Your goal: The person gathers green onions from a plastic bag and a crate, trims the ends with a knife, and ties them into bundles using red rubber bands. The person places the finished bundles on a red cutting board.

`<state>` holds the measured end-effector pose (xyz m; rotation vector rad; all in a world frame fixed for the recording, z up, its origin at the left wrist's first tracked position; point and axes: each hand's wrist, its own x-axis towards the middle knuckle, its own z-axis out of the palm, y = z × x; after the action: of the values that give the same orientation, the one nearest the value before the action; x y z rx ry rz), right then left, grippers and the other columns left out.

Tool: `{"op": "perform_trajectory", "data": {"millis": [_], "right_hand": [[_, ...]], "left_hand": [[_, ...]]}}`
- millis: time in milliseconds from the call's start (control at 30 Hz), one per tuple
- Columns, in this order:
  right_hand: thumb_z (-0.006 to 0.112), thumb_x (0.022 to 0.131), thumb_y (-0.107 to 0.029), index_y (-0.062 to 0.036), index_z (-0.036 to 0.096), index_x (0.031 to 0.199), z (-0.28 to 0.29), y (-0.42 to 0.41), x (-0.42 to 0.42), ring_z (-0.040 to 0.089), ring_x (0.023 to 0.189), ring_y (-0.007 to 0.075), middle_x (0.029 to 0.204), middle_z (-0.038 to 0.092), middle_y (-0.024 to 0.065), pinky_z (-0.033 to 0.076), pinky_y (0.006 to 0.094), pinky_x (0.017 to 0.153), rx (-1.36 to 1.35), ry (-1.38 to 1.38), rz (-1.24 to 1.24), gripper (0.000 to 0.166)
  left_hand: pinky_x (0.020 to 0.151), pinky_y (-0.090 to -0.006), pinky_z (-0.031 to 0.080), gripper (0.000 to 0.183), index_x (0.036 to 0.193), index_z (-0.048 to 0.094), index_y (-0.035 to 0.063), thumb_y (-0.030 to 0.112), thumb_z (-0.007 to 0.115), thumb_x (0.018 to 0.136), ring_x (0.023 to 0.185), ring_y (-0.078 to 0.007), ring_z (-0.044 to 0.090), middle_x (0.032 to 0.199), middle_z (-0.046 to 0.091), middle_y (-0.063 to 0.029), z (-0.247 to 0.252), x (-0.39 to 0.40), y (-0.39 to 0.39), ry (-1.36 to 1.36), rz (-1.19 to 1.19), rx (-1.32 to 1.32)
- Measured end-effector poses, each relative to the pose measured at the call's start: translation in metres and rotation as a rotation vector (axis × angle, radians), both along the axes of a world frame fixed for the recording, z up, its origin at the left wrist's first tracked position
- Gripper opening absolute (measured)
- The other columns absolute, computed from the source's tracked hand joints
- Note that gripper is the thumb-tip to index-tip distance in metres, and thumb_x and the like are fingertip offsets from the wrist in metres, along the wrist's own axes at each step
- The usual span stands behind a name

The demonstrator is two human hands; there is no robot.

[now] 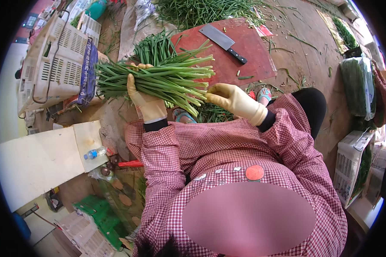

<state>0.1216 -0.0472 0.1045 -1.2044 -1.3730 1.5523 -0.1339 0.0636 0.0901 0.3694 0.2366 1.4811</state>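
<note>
My left hand (pixel 144 102), in a cream rubber glove, grips a thick bunch of green garlic chives (pixel 167 77). Its thumb lies across the near side of the bunch, and the pale cut stem ends point right. At those ends is my right hand (pixel 234 101), gloved alike, with thumb and fingers bent close to the lower stems. Whether a stem is pinched between them is unclear. Behind the held bunch lies another pile of chives (pixel 154 48). A cleaver (pixel 222 40) with a black riveted handle rests on a red board (pixel 193 38) beyond my hands.
A large heap of chives (pixel 199 13) lies past the board, with scraps scattered on the floor (pixel 302 70). White plastic crates stand left (pixel 61 57) and right (pixel 344 167). Bagged greens (pixel 357 86) sit at right. A water bottle (pixel 95 152) lies on a pale surface (pixel 45 157) at left.
</note>
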Motion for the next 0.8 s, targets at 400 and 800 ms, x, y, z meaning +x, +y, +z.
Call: {"op": "perform_trajectory", "data": {"millis": [400, 800], "right_hand": [[0.066, 0.094, -0.033, -0.0034, 0.071, 0.093, -0.021, -0.017, 0.045, 0.066, 0.070, 0.0262, 0.076, 0.068, 0.0136, 0.052, 0.0370, 0.066, 0.027, -0.880, 0.318, 0.030], [0.064, 0.096, -0.027, 0.0008, 0.062, 0.122, 0.048, 0.040, 0.037, 0.070, 0.097, 0.0263, 0.112, 0.070, 0.0193, 0.054, 0.0346, 0.085, 0.566, -0.412, -0.182, 0.038]], "left_hand": [[0.104, -0.0387, 0.043, 0.038, 0.124, 0.058, 0.0075, 0.014, 0.067, 0.087, 0.103, -0.0213, 0.058, 0.103, 0.065, -0.0041, 0.008, -0.020, 0.002, -0.239, -0.024, 0.118], [0.101, -0.0379, 0.045, 0.045, 0.124, 0.056, 0.0067, 0.012, 0.073, 0.082, 0.100, -0.0189, 0.058, 0.100, 0.061, -0.0019, 0.016, 0.004, -0.015, -0.032, -0.080, 0.076]]}}
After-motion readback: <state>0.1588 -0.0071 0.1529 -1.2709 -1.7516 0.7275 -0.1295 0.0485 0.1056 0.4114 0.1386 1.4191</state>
